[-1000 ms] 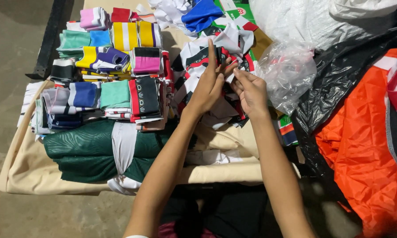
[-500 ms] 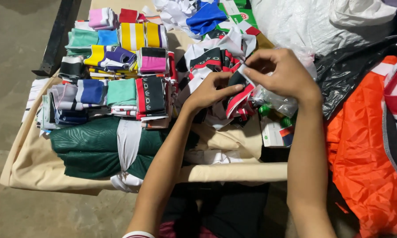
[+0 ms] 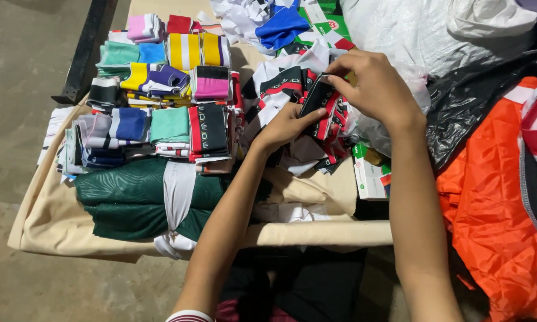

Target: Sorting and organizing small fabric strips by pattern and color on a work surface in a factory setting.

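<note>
My left hand (image 3: 286, 127) and my right hand (image 3: 373, 86) both grip a small black, red and white fabric piece (image 3: 320, 98), held just above a loose heap of similar black-red-white pieces (image 3: 283, 83). The left fingers pinch its lower edge; the right fingers pinch its top. To the left lie neat rows of folded fabric pieces (image 3: 161, 101) in many colours. A folded black and red piece (image 3: 209, 128) sits at the near end of those rows, close to my left wrist.
A beige cloth (image 3: 48, 220) covers the table. A dark green folded garment with a white band (image 3: 137, 200) lies at the front. Orange fabric (image 3: 489, 203), a black plastic bag (image 3: 465, 113) and a white sack (image 3: 411, 36) fill the right. A blue cloth (image 3: 283, 27) lies at the back. A black bar (image 3: 86, 50) stands left.
Both hands drew a black-red-white piece out of the heap and lifted it. The right hand moved up and to the right; the left hand now pinches the piece from below.
</note>
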